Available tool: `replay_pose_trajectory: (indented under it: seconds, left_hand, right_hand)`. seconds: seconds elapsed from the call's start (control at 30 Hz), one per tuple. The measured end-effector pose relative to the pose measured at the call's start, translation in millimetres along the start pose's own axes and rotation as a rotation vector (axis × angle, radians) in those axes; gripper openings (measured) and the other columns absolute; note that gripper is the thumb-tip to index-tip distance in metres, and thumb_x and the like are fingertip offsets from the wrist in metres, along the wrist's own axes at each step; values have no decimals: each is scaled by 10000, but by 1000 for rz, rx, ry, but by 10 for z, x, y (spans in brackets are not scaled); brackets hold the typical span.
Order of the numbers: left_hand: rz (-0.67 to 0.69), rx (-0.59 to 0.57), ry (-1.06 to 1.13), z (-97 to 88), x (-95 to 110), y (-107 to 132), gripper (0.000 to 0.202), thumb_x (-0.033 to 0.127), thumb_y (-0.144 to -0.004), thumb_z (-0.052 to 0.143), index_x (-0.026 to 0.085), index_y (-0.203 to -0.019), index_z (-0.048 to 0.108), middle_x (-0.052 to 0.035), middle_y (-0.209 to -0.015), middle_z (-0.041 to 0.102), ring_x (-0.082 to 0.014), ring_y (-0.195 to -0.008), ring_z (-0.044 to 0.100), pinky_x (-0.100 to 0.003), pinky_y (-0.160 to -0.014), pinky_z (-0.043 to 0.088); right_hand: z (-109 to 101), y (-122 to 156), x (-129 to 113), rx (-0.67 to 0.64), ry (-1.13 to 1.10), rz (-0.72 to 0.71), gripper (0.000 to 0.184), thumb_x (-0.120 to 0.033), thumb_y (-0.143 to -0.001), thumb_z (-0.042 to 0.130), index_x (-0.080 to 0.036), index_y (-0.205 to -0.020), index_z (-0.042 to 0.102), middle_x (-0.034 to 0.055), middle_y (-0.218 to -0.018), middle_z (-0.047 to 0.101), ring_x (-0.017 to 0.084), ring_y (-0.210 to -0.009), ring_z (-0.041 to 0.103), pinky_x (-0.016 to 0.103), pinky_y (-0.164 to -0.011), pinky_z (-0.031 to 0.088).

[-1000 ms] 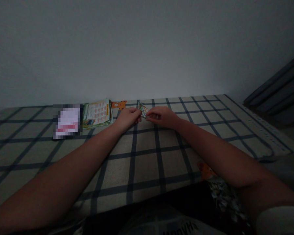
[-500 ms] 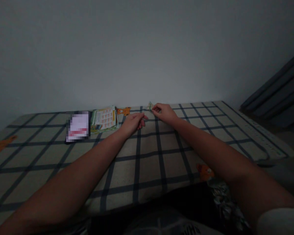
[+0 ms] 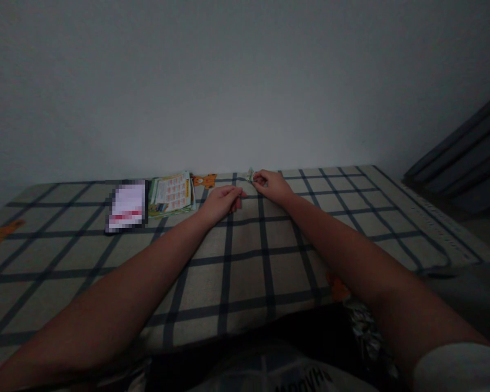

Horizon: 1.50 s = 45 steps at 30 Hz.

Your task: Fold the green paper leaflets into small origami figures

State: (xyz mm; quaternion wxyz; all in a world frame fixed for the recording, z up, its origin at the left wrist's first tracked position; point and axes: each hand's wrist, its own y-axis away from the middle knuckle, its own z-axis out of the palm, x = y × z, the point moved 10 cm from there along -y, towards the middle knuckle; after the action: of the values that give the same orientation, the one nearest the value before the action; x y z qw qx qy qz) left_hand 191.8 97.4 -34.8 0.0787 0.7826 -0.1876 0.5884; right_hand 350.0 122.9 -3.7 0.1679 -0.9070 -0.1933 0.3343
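Note:
My right hand [image 3: 273, 186] pinches a small green-and-white piece of folded paper [image 3: 250, 175] at its lower right side, near the far edge of the cloth. To the left of it, my left hand [image 3: 222, 199] rests low over the cloth with its fingers curled and thumb pressed to the index finger. Whether anything sits in that pinch is too dark and small to make out. A short gap separates the two hands.
A stack of printed green-and-white sheets [image 3: 172, 191] lies left of my left hand. Beside it is a dark-edged device with a blurred bright screen [image 3: 126, 206]. The checked tablecloth [image 3: 245, 283] meets a plain wall [image 3: 245, 87]; a grey curtain [image 3: 469, 158] hangs at the right.
The view has shifted slightly. My left hand's fingers have drawn closer together, the thumb now against the index finger. My right hand keeps its pinch on the paper, almost in place.

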Motion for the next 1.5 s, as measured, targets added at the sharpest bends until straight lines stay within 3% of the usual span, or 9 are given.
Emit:
replay_pose_trajectory:
  seconds: [0.27,0.37,0.53,0.73,0.93,1.03,1.2,1.33,1.5]
  left_hand:
    - [312,40,-645,44,502,198,411,429,-974,452,162,-1133,722,-103,-1003,743,-226,-904,670,-339,-845,505]
    - [270,162,-1019,-312,694,231,494,410,-943,484,141,-1310,675,-190,-1362,635,-334,-1194,624,-430,-994,482]
    - [-152,1,-1246,-1124,378,293,787,596,-771,655,80,-1365,643,-259,-1346,651,-428,-1216,625,-464,-1007,490]
    - [-258,-107,-1152,-1356,65,485,613,544,-750,618,174,-1219,753,-183,-1178,766,-359,-988,726,-377,-826,525]
    - [-187,-38,-1107,-1311,258,463,370,523,-858,581,254,-976,806,-97,-984,797,-270,-838,701,-310,-707,461]
    - [-68,182,-1111,-1278,624,439,423,514,-938,494,211,-937,789,-115,-849,769,-258,-736,664,-308,-626,403]
    - [311,408,-701,-654,1134,432,448,501,-985,465,184,-1021,779,-85,-909,788,-227,-812,690,-294,-704,467]
    - [408,333,-466,-114,945,256,429,481,-988,467,176,-956,767,-63,-848,775,-209,-767,677,-304,-721,496]
    - [392,374,-286,-91,550,139,368,471,-960,547,185,-1024,769,-76,-974,791,-221,-875,700,-340,-814,539]
  right_hand:
    - [-98,138,-255,18,229,9,342,-344,-953,570,-184,-1245,647,67,-962,747,212,-870,658,296,-723,423]
    - [-133,201,-439,22,313,-72,303,-323,-975,523,-193,-1197,683,93,-1051,760,225,-929,669,306,-749,425]
    - [-232,237,-670,24,237,-123,284,-328,-981,510,-203,-1157,695,61,-1007,756,187,-852,651,288,-731,407]
    - [-214,343,-809,46,201,-222,297,-320,-990,482,-182,-1113,715,71,-1019,757,174,-840,644,291,-745,406]
    - [-140,355,-595,29,185,-176,286,-325,-983,515,-200,-1131,726,70,-1043,768,184,-894,670,292,-783,445]
    - [-129,314,-542,23,39,-140,272,-337,-972,547,-181,-1097,730,75,-997,763,184,-884,678,300,-795,477]
    - [-6,206,-352,33,-633,53,594,-388,-859,724,-165,-1392,586,162,-1359,680,231,-1201,670,352,-971,550]
    - [117,180,-268,-31,-998,159,542,-350,-741,823,-191,-1229,651,122,-1368,687,243,-1246,659,387,-1089,525]
    - [60,219,-111,-37,-1084,274,372,-290,-687,866,-179,-998,694,76,-1084,777,209,-993,728,399,-997,579]
